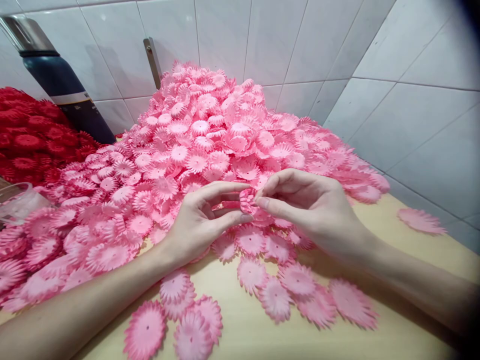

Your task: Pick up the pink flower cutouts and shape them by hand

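Between my two hands is a small pink petal disc (247,199) with a fringed edge, folded or cupped rather than flat. My left hand (210,215) pinches it from the left with thumb and forefinger. From the right, my right hand (307,200) has thumb and fingertips pressed together at its edge; whether a second thin piece is between them I cannot make out. Just behind and below my hands rises a big heap of similar pink discs (210,130), many with a small hole in the middle. Several loose pink discs (275,298) lie flat on the table in front.
A pale yellow table (232,335) carries everything. At the left stand a dark blue bottle (63,80) with a metal cap, a heap of red discs (30,140) and a clear plastic cup (20,202). White tiled walls (281,45) close off the back and right.
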`<state>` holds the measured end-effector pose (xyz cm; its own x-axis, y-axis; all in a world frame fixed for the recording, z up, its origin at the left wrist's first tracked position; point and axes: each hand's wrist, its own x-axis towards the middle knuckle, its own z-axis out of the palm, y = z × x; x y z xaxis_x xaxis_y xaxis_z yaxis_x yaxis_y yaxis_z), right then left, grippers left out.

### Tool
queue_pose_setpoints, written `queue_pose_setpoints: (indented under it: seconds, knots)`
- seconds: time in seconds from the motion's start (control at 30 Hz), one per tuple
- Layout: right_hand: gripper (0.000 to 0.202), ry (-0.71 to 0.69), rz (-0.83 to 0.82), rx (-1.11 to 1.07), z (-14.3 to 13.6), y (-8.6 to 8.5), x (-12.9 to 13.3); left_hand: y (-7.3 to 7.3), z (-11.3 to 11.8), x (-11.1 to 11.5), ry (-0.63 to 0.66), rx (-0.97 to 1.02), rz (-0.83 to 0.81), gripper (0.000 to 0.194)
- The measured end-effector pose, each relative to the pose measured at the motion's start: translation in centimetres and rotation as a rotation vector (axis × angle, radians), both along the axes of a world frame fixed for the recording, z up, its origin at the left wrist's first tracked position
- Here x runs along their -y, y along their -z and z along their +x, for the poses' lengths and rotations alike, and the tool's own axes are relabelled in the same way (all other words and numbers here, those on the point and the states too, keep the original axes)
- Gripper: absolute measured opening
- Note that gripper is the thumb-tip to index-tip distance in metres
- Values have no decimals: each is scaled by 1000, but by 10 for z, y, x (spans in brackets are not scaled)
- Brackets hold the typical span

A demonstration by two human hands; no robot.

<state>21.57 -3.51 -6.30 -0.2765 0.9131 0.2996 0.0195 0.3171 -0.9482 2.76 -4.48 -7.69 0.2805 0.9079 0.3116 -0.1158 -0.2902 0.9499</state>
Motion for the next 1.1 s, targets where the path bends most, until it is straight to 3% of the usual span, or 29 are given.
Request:
queue_pose_setpoints:
  seconds: [0.4,0.53,0.7,1.1]
  knots:
    - [8,98,14,-2,-3,-1,0,-7,2,0,-161,-12,-54,23]
    - [12,41,-3,-28,-2,-1,0,-8,0,-1,-141,-21,-25,25]
    - [14,-54,-17,-48,-2,0,1,-7,-1,2,-69,-83,4,4]
    - [13,-67,21,-3,-4,2,2,-3,-1,2,-154,-127,25,8]
